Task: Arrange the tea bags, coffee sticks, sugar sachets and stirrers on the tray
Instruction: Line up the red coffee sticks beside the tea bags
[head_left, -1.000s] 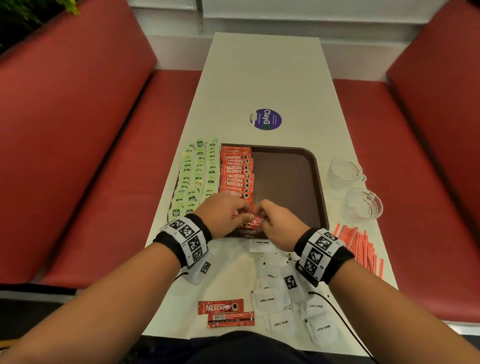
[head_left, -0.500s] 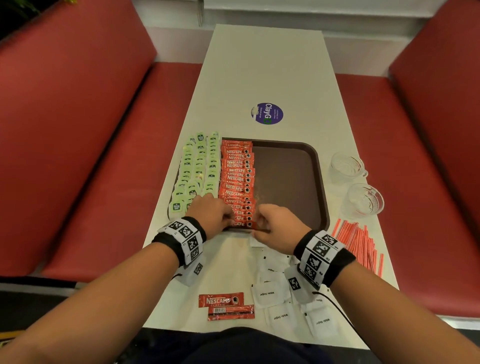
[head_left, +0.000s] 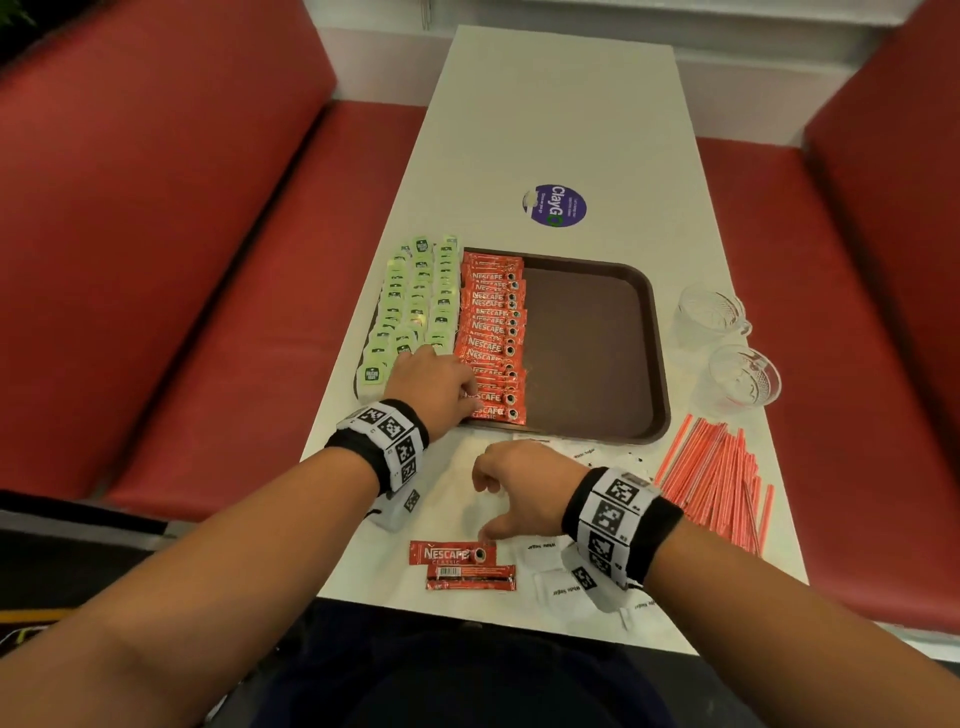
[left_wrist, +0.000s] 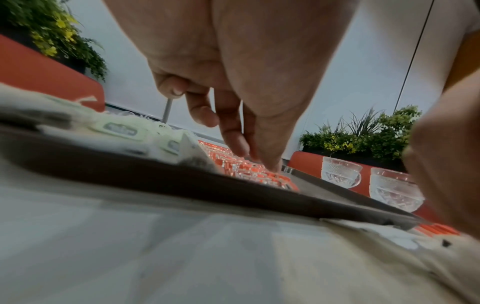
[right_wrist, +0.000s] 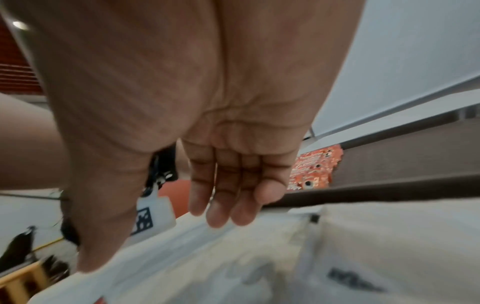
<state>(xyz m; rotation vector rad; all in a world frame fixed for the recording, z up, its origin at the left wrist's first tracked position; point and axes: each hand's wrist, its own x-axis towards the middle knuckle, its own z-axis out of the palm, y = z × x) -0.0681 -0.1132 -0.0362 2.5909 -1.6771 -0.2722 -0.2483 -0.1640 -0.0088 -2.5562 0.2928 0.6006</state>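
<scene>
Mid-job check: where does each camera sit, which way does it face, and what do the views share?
Head: above, looking forward and down the table; both forearms, left hand, right hand.
Left wrist: low by the table, facing along the fingers to the tray.
Right wrist: under the palm, fingers over sugar sachets.
Shared: all show the coffee sticks.

- The right hand (head_left: 524, 488) has left the near end of the row of coffee sticks (head_left: 493, 332) on the tray (head_left: 597, 338) and now hangs over the white table (head_left: 561, 104), just above the two loose coffee sticks (head_left: 462, 564) at the near edge, fingers loose and empty.
- The left hand (head_left: 434, 387) stays at the row, its fingertips (left_wrist: 270, 164) apparently touching the nearest sticks.
- The stick both hands were setting down now lies flat at the row's near end.
- More white sugar sachets (head_left: 550, 566) show beside the right wrist.
</scene>
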